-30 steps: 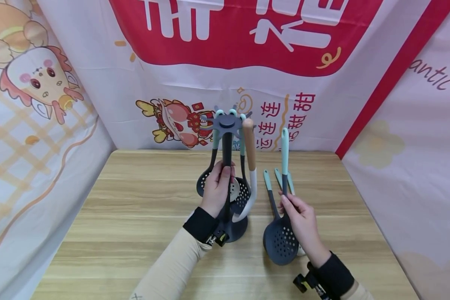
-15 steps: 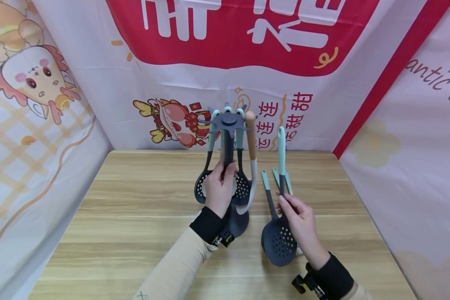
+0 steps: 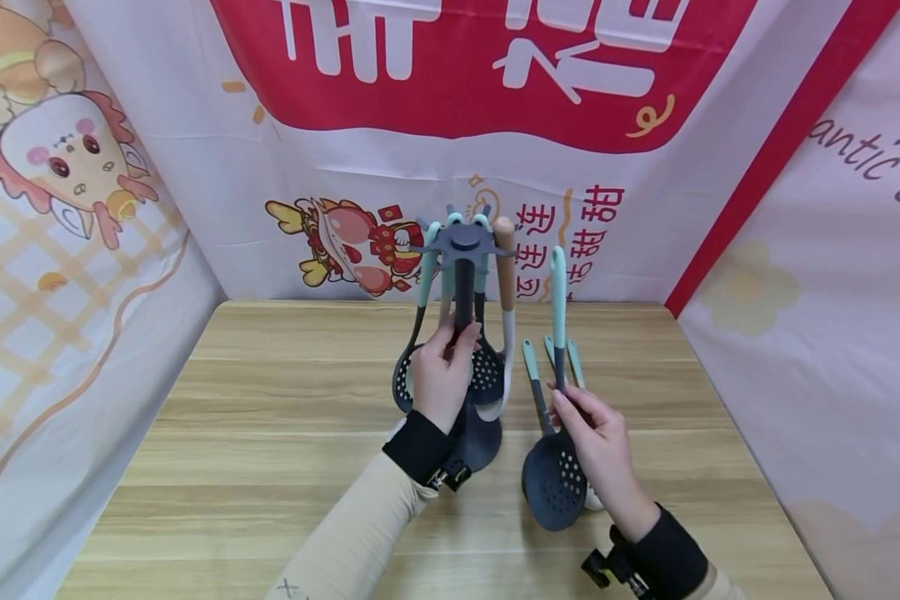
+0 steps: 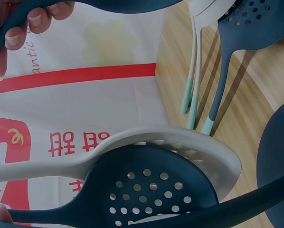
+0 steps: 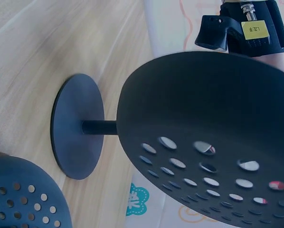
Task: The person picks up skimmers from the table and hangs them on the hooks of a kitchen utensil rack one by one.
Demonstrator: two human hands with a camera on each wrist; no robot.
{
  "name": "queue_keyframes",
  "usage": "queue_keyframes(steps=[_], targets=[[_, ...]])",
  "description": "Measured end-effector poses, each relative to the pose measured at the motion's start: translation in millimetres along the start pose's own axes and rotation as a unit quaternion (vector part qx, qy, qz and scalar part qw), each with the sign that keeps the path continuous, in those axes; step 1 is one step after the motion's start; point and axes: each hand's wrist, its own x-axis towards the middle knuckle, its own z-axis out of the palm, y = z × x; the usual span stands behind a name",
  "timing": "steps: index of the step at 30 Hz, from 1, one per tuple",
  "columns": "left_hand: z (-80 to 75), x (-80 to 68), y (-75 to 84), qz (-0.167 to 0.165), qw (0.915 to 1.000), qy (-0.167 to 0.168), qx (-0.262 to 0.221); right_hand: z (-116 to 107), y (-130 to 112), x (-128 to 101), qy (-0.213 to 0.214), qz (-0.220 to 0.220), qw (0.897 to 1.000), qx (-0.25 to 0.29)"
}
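Observation:
My left hand point(image 3: 444, 375) grips the dark pole of a utensil stand point(image 3: 465, 237), just below its hooked top. Mint-handled utensils hang there, including a dark skimmer point(image 4: 146, 185) and a pale slotted one point(image 4: 213, 156). A utensil with a wooden handle point(image 3: 505, 267) and white neck hangs at the right. The stand's round base point(image 5: 78, 128) shows in the right wrist view. My right hand point(image 3: 600, 442) pinches the dark neck of a mint-handled skimmer point(image 3: 551, 492) held upright, its perforated head down. That head fills much of the right wrist view.
Right of the stand, another dark skimmer point(image 4: 256, 28) and pale utensils with mint handles point(image 4: 192, 104) lie on the wooden table point(image 3: 292, 400), partly hidden by the held skimmer. A printed cloth point(image 3: 390, 167) hangs behind the table's back edge.
The stand's top has shifted slightly right and the utensils hanging on it have swung round. My right hand has brought the skimmer a little left, closer to the stand. Both grips stay the same.

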Motion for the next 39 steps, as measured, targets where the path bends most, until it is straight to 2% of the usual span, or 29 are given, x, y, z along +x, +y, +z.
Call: queue_keyframes(steps=[9,18,23,34,39], targets=[[-0.4,0.0,2.2,-0.001,0.9998,0.006,0.016,2.6,-5.9,-1.1,-0.002,-0.028,1.000,0.008],[-1.1,0.8,0.7,0.004,0.9998,0.007,0.017,1.9,-14.7,-0.2,-0.011,-0.014,1.000,-0.014],[-1.7,0.9,0.7,0.010,0.9998,0.006,0.014,4.1,-15.5,-0.6,-0.008,-0.020,1.000,-0.009],[-5.7,0.7,4.0,0.017,0.9981,-0.045,0.039,6.1,-20.5,-4.2,-0.010,-0.034,0.999,-0.005],[-6.3,-0.1,2.2,0.024,0.9963,-0.058,0.059,7.8,-23.1,-4.7,-0.014,-0.044,0.999,-0.010]])
